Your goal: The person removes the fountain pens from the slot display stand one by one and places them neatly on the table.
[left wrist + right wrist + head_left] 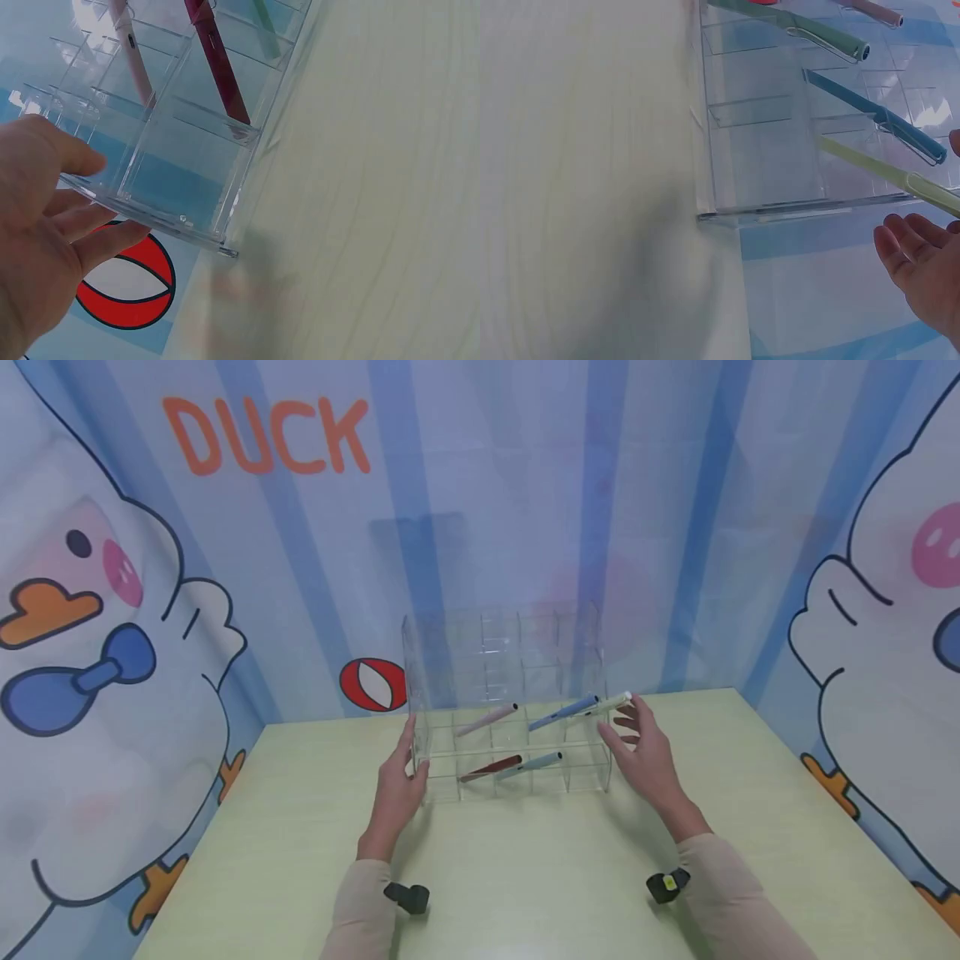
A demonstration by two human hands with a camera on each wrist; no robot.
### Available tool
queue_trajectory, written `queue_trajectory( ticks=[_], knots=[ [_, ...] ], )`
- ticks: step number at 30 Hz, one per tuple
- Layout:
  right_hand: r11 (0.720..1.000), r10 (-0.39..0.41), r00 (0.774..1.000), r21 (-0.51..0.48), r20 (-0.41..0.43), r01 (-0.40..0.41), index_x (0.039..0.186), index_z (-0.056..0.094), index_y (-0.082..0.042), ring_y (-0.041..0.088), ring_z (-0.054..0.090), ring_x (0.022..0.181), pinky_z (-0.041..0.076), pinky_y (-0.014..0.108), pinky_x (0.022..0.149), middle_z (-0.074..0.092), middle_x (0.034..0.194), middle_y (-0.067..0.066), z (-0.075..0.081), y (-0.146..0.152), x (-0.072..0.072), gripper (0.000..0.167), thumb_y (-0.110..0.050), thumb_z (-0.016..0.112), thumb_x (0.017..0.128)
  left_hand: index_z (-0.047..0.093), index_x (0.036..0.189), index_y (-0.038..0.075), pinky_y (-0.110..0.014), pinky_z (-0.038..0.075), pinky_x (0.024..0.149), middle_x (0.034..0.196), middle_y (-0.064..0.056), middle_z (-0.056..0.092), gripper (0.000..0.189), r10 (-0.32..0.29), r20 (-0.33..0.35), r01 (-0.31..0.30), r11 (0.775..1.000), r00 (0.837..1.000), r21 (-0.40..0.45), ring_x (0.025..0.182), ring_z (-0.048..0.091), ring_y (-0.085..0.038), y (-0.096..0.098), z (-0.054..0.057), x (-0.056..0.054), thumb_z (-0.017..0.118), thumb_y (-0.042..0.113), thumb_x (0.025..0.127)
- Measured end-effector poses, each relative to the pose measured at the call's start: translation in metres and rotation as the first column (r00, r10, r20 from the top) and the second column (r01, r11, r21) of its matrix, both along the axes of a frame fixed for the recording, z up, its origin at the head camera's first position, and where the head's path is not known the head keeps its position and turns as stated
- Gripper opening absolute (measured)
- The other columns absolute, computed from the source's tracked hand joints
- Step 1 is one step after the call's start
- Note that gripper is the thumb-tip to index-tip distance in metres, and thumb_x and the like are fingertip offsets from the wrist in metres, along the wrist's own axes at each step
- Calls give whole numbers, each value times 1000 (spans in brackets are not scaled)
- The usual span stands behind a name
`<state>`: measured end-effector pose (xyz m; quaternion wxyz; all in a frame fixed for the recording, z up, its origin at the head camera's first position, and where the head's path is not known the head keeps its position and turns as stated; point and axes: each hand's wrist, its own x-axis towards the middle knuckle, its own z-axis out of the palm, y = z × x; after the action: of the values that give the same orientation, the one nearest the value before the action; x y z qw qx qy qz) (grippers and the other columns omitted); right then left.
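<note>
A clear acrylic pen rack with stepped compartments stands on the table. My left hand holds its left side, the thumb inside the wall and the other fingers outside. By the opposite side is my right hand, fingers loosely bent and spread, fingertips just outside the wall. A pale yellow-green pen leans in the rack, its top end right by the right index finger. Beside it lies a blue pen. A pale pink pen, a dark red pen and a grey-green pen slant in other compartments.
The pale wood-grain table extends in front of the rack. Close behind hangs a blue striped curtain with duck drawings and a red ball print. A small black device is strapped to each sleeved wrist.
</note>
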<state>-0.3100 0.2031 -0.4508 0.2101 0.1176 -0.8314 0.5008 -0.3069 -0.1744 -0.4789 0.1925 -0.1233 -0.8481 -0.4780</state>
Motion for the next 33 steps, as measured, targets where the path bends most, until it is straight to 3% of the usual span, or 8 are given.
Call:
queue_trajectory(
  ticks=[7,13,23,33],
  knots=[
    [1000,-11,1000,-20,-10,11,156,18,3,41,52,126,49,54,98,48,142,26,-2,-6,-3,78,-34,59,102,34,157,14,-51,50,98,154,-21,40,74,2,4,-2,1000,1000,-15,126,53,-44,-5,-1,0,60,-12,92],
    [999,-18,1000,-31,-23,17,156,21,3,42,54,124,51,53,96,50,140,26,0,-9,-6,75,-32,59,102,32,157,13,-51,51,97,153,-24,40,75,-1,22,2,999,1000,-39,125,53,-45,-8,0,1,61,-12,91],
    [995,-99,991,-39,-88,96,142,45,4,35,62,115,55,46,90,59,129,22,-1,-11,-17,48,-20,59,103,32,156,15,-53,50,98,151,-25,42,74,-7,41,10,997,999,-70,125,54,-46,-8,-4,-1,60,-10,93],
    [988,-131,991,-91,-35,127,131,52,6,38,61,115,53,50,95,61,124,24,4,-10,-22,38,-21,56,104,31,156,18,-53,50,98,149,-25,44,75,0,32,3,996,999,-90,123,55,-45,-9,-5,-2,61,-9,93]
  ],
)
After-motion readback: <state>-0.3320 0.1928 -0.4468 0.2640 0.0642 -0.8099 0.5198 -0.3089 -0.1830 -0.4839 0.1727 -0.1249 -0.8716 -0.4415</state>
